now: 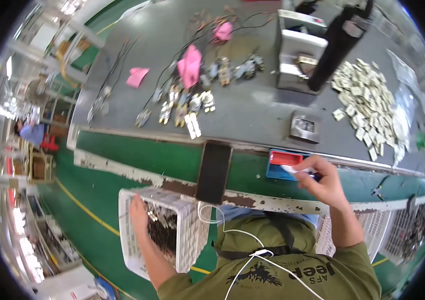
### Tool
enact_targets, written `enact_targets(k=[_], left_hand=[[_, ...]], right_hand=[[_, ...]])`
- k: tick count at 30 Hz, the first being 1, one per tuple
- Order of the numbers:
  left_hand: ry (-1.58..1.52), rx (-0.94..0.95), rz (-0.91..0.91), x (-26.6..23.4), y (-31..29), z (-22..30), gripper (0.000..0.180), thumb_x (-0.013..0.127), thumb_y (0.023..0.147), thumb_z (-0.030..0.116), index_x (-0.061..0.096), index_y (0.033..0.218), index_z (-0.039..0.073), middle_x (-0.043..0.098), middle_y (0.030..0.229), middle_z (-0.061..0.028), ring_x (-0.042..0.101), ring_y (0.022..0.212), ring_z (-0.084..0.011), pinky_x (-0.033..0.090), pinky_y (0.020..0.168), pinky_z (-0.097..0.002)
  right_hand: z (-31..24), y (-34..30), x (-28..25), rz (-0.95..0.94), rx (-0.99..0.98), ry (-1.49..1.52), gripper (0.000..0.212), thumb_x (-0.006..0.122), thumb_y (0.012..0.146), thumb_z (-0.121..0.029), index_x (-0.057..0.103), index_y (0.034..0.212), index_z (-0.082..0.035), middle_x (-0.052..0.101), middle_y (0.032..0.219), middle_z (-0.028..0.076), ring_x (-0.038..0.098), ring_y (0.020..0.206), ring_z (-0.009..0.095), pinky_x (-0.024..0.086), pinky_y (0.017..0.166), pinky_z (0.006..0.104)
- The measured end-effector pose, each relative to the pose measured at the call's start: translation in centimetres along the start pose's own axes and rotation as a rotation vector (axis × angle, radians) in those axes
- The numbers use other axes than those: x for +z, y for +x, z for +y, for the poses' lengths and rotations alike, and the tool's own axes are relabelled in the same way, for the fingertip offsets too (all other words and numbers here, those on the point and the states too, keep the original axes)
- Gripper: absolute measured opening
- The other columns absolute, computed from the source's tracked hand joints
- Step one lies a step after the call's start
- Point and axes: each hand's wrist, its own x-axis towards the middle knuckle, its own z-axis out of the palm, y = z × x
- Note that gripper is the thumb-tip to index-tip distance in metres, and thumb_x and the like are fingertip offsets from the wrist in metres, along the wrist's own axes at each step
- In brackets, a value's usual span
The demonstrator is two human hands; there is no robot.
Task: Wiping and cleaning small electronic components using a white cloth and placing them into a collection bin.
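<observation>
My right hand (pixel 325 182) is pinched round a small white piece (pixel 289 169), with a dark blue bit (pixel 316 176) showing at the fingers; its exact kind is unclear. The hand is over the right side of a blue tray (pixel 271 171), which has a red tray (pixel 286 157) in it. My left hand (pixel 137 217) reaches into a white plastic basket (pixel 185 245), near its far left rim, fingers stretched out. Dark wire bundles with shiny metal ends (pixel 161 231) lie in the basket beside it.
A phone (pixel 214 172) with a white cable stands at the table edge. On the grey table (pixel 257 107) lie metal connectors (pixel 192 107), pink pieces (pixel 189 67), a pile of small off-white parts (pixel 365 102), a metal block (pixel 305 127) and a machine (pixel 297 55).
</observation>
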Motion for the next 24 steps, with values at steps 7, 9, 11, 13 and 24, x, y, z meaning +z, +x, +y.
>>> enact_targets(k=[7,9,11,13,24], left_hand=[[-0.656,0.769,-0.216,-0.6,-0.1,29.2,0.025,0.065,0.084,0.006,0.057,0.107,0.006,0.06,0.1,-0.0093,0.059,0.09,-0.0198,0.047,0.078,-0.0315],[-0.586,1.097,-0.328,-0.2,-0.6,32.8,0.044,0.074,0.072,0.003,0.057,0.112,0.006,0.059,0.113,-0.0122,0.059,0.099,-0.0265,0.046,0.086,-0.0359],[-0.547,1.225,-0.449,0.2,-1.0,34.8,0.056,0.079,0.065,0.005,0.056,0.116,0.008,0.058,0.117,-0.013,0.058,0.102,-0.0307,0.046,0.087,-0.0381],[-0.488,1.257,-0.462,0.8,-1.2,35.6,0.057,0.079,0.062,0.007,0.058,0.115,0.01,0.058,0.118,-0.0099,0.057,0.103,-0.0305,0.046,0.086,-0.0395],[-0.486,1.349,-0.52,2.6,-2.3,36.8,0.043,0.077,0.062,0.008,0.067,0.104,0.01,0.066,0.089,-0.0047,0.063,0.082,-0.024,0.05,0.073,-0.0344]], right_hand=[[-2.1,0.9,0.9,-0.055,-0.243,-0.212,0.053,0.07,0.082,-0.008,0.046,0.129,-0.004,0.066,0.103,0.011,0.064,0.084,0.014,0.048,0.074,0.0266],[-2.5,0.9,1.0,-0.066,-0.21,-0.199,0.058,0.072,0.081,-0.009,0.043,0.131,-0.004,0.066,0.103,0.01,0.064,0.087,0.014,0.048,0.075,0.0269],[-2.9,1.0,0.9,-0.134,-0.156,-0.134,0.072,0.077,0.077,-0.012,0.037,0.136,-0.005,0.062,0.113,0.01,0.062,0.1,0.017,0.047,0.082,0.0285],[-3.1,1.1,0.8,-0.148,-0.109,-0.122,0.073,0.078,0.076,-0.013,0.037,0.136,-0.005,0.058,0.119,0.01,0.06,0.105,0.018,0.047,0.085,0.03],[-2.0,1.3,0.3,-0.206,-0.111,-0.01,0.084,0.081,0.072,-0.019,0.033,0.14,-0.004,0.055,0.125,0.01,0.062,0.1,0.017,0.049,0.087,0.0315]])
